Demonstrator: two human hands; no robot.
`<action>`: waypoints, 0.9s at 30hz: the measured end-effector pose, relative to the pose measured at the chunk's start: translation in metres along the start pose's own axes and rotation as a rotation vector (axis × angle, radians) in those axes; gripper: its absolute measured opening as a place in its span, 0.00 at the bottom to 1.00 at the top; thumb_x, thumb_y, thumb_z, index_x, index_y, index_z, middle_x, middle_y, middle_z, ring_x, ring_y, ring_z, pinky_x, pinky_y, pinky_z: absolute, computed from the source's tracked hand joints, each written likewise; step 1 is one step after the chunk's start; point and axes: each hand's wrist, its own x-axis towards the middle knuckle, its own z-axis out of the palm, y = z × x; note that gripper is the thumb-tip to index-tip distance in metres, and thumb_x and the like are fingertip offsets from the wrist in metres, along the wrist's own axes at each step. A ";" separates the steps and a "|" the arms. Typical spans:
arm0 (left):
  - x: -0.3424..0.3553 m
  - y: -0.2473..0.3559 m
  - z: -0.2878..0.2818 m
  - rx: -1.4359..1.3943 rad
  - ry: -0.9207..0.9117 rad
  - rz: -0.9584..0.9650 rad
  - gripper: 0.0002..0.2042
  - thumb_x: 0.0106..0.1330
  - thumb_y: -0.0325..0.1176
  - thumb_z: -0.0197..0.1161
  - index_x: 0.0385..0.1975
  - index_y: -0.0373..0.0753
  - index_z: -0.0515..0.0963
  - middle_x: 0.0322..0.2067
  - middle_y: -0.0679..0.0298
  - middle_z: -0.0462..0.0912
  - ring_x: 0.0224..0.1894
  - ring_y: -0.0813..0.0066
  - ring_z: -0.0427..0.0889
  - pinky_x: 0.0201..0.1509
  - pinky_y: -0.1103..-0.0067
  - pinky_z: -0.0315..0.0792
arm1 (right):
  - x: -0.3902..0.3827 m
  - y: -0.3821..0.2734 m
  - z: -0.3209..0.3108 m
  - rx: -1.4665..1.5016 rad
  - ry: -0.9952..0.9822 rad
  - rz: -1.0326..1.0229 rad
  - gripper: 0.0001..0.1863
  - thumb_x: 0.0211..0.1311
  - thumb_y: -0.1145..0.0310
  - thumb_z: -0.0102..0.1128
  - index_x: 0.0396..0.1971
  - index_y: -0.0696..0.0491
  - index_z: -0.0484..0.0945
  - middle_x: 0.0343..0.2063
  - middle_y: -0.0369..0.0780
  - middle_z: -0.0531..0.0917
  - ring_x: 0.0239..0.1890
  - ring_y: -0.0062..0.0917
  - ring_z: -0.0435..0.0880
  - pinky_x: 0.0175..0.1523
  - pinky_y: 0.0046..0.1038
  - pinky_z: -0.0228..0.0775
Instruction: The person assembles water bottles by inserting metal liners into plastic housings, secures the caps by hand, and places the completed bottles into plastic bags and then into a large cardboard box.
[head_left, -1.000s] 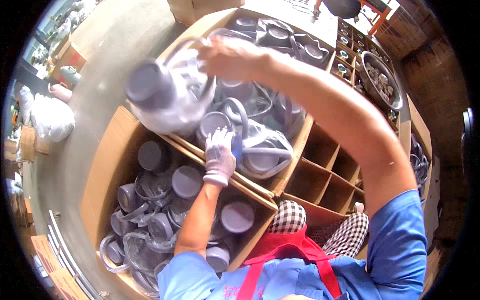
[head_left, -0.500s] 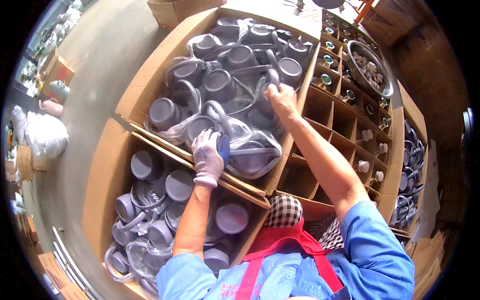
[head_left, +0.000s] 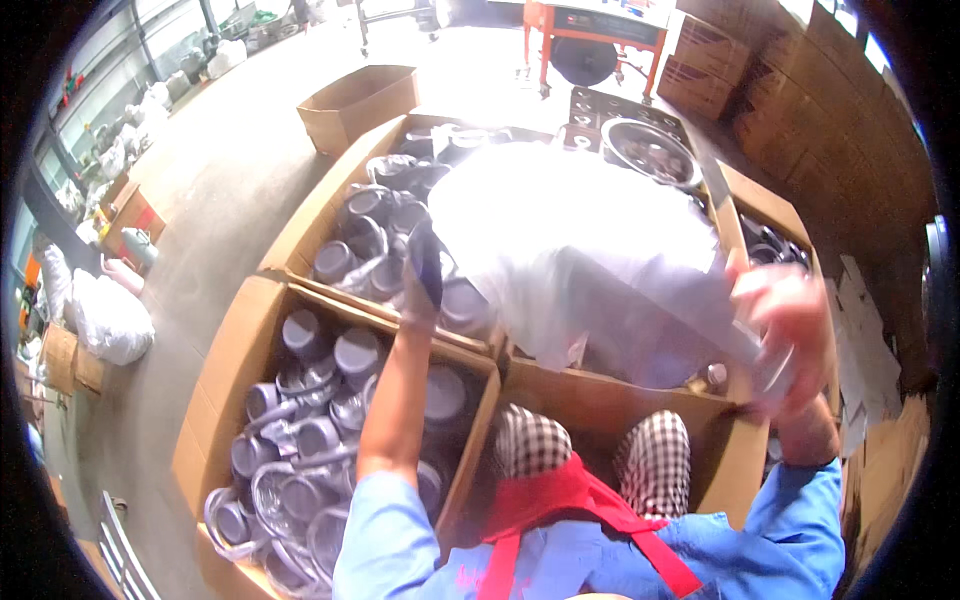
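A large, bright, translucent white plastic sheet or bag [head_left: 580, 240] stretches between my hands over the boxes, blurred in places. My left hand [head_left: 422, 270], in a glove with a dark blue palm, is upright against the sheet's left edge; its fingers are too smeared to read. My bare right hand [head_left: 785, 315], heavily blurred, is curled at the sheet's right end, with see-through material showing about its fingers. Beneath and left of the sheet, a carton [head_left: 285, 235] holds grey-purple cup-shaped pieces with loop handles [head_left: 335, 262], some in clear plastic.
A nearer carton [head_left: 215, 375] at left holds more of these pieces. A metal bowl [head_left: 650, 150] of small lumps rests on the divided box at the back. Another carton [head_left: 775, 205] stands at right, an open box [head_left: 360, 100] on the floor at far left. Stacked cartons [head_left: 800, 100] line the right side.
Both hands have left the pieces in the far carton. My right hand has swung right, and the white sheet now covers much of that carton and the divided box. The view has tilted up.
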 end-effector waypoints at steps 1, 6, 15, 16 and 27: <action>-0.008 0.013 0.022 -0.054 -0.095 -0.050 0.21 0.71 0.39 0.49 0.59 0.34 0.65 0.54 0.62 0.68 0.53 0.77 0.69 0.56 0.78 0.68 | -0.025 -0.025 0.012 0.031 -0.111 -0.072 0.22 0.49 0.62 0.69 0.41 0.58 0.75 0.46 0.49 0.77 0.50 0.39 0.76 0.61 0.42 0.65; -0.069 0.020 0.128 -0.246 -0.387 -0.327 0.18 0.70 0.38 0.49 0.55 0.34 0.70 0.51 0.61 0.73 0.49 0.76 0.74 0.53 0.79 0.71 | -0.191 -0.113 0.045 -0.095 -0.895 -0.108 0.13 0.57 0.67 0.55 0.39 0.59 0.73 0.50 0.49 0.75 0.50 0.40 0.78 0.54 0.36 0.75; -0.201 0.124 0.276 -0.480 -0.618 -0.103 0.12 0.67 0.31 0.50 0.41 0.30 0.77 0.40 0.56 0.82 0.41 0.68 0.80 0.51 0.74 0.73 | -0.139 -0.069 -0.030 -0.435 0.283 0.475 0.24 0.54 0.69 0.58 0.52 0.59 0.73 0.45 0.49 0.79 0.50 0.38 0.78 0.56 0.35 0.67; -0.196 0.139 0.293 -0.362 -0.718 0.070 0.13 0.66 0.32 0.52 0.46 0.31 0.74 0.43 0.57 0.81 0.45 0.67 0.79 0.56 0.71 0.69 | -0.157 -0.038 -0.037 -0.334 0.137 0.608 0.21 0.54 0.69 0.57 0.49 0.59 0.75 0.43 0.49 0.79 0.48 0.37 0.79 0.54 0.35 0.68; -0.173 0.175 0.200 1.027 -0.597 0.498 0.14 0.65 0.35 0.53 0.43 0.34 0.78 0.39 0.58 0.82 0.39 0.60 0.81 0.45 0.64 0.74 | -0.130 -0.054 -0.075 -0.258 -0.155 0.456 0.21 0.59 0.56 0.54 0.39 0.59 0.80 0.35 0.46 0.85 0.35 0.28 0.83 0.41 0.27 0.74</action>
